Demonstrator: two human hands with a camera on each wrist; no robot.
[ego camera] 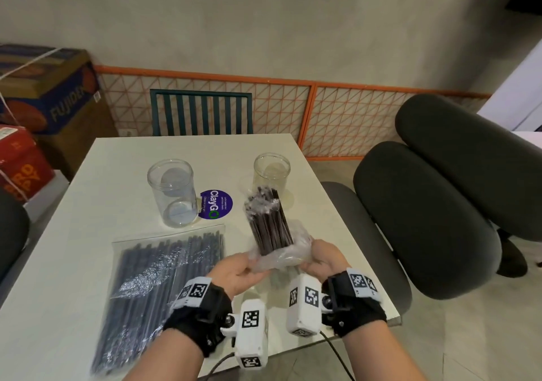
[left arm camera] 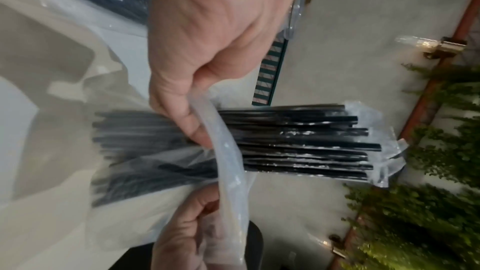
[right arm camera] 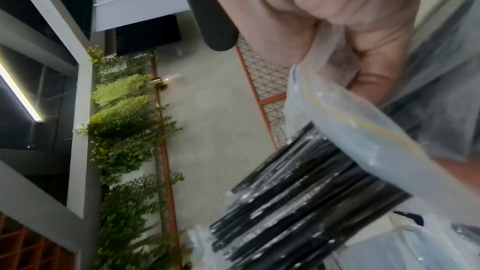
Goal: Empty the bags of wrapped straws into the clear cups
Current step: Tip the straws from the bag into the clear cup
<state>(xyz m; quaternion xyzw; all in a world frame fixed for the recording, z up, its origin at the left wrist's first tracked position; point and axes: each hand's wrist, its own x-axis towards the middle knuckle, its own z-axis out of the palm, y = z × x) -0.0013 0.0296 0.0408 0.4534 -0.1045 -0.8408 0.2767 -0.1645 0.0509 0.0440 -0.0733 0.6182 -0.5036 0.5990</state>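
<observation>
A bundle of black wrapped straws (ego camera: 268,219) (left arm camera: 298,143) (right arm camera: 298,202) sticks up out of a crumpled clear bag (ego camera: 289,256) held above the table. My left hand (ego camera: 245,270) (left arm camera: 207,34) pinches the bag's rim (left arm camera: 228,151) on one side. My right hand (ego camera: 324,259) (right arm camera: 324,13) grips the other side of the rim (right arm camera: 350,114). Two empty clear cups stand beyond: a large one (ego camera: 173,193) at the left, a smaller one (ego camera: 272,172) right behind the straws. A second, full bag of straws (ego camera: 158,286) lies flat at the front left.
A purple round sticker (ego camera: 215,204) lies on the white table (ego camera: 88,204) between the cups. A teal chair (ego camera: 202,112) stands at the far edge, dark padded seats (ego camera: 434,204) at the right, cardboard boxes (ego camera: 44,93) at the left.
</observation>
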